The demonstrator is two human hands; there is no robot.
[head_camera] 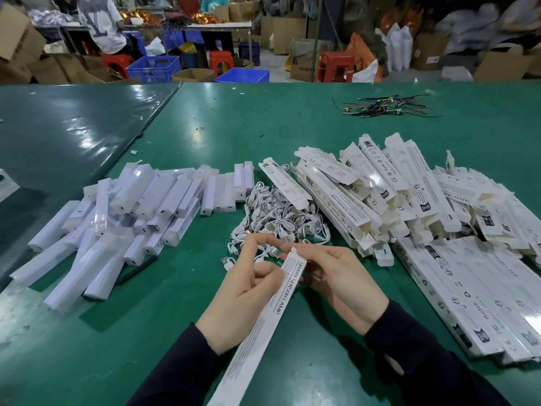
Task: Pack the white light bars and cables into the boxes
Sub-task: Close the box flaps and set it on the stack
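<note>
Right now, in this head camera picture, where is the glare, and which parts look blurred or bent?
Head view: overhead light makes white glare patches on the green table, mostly far left. The background at upper right is smeared by blur. The wide lens bends the table edge and stretches the box held by the left hand and right hand; its print stays readable.

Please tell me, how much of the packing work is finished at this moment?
Done: closed boxes lie stacked flat at the right. In hand: the left hand and right hand hold one long box, fingers at its far end flap. Left: a large pile of light bars, a heap of cables and many open boxes remain, so much work is left.
</note>
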